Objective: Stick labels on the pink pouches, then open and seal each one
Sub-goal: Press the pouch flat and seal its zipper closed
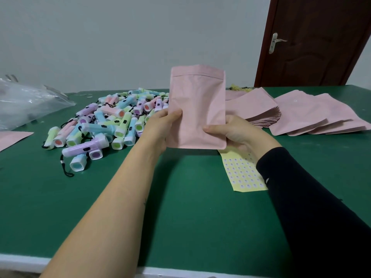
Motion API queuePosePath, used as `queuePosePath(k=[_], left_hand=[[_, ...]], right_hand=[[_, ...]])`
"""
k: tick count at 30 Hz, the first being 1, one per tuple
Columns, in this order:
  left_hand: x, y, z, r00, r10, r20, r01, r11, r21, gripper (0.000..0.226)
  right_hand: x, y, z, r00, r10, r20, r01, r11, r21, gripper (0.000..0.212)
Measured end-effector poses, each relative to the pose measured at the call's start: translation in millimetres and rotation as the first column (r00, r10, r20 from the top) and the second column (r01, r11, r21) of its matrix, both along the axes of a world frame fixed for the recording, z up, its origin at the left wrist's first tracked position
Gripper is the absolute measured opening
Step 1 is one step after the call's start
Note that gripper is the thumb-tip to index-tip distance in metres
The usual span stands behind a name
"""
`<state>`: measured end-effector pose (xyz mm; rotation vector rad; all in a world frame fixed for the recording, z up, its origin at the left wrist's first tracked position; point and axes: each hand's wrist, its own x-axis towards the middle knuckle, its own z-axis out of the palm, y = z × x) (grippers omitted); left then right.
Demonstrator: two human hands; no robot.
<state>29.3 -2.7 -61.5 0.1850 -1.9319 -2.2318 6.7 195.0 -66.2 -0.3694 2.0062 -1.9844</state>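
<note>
A pink pouch (197, 101) stands upright above the green table (192, 217), zip edge at the top. My left hand (160, 127) grips its lower left edge, thumb on the front. My right hand (232, 131) grips its lower right edge, thumb also on the front. No label shows on the side facing me. A yellow label sheet (242, 173) with several small white stickers lies on the table under my right wrist. More pink pouches lie fanned at the right (313, 115), and a thick stack (259, 111) sits just behind the held pouch.
A heap of pastel toy flashlights (104, 127) with black cords covers the table's left middle. A clear plastic bag (26, 103) lies far left, with another pink pouch (12, 137) at the left edge. A brown door (313, 41) stands behind at right.
</note>
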Motion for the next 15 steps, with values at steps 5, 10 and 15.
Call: queuePosePath(k=[5, 10, 15], left_hand=[[-0.2, -6.6, -2.5, 1.0, -0.023, -0.014, 0.023, 1.0, -0.014, 0.021], [-1.3, -4.1, -4.8, 1.0, 0.003, 0.011, -0.003, 1.0, 0.009, 0.019], [-1.0, -5.3, -1.9, 0.997, -0.072, 0.027, 0.071, 0.997, 0.028, 0.035]], right_hand=[[-0.2, 0.0, 2.2, 0.999, 0.037, -0.036, -0.033, 0.993, 0.117, 0.028], [2.4, -5.6, 6.0, 0.998, 0.017, -0.058, -0.008, 0.989, 0.15, 0.028], [2.8, -7.6, 9.0, 0.998, 0.024, -0.05, -0.016, 0.987, 0.157, 0.032]])
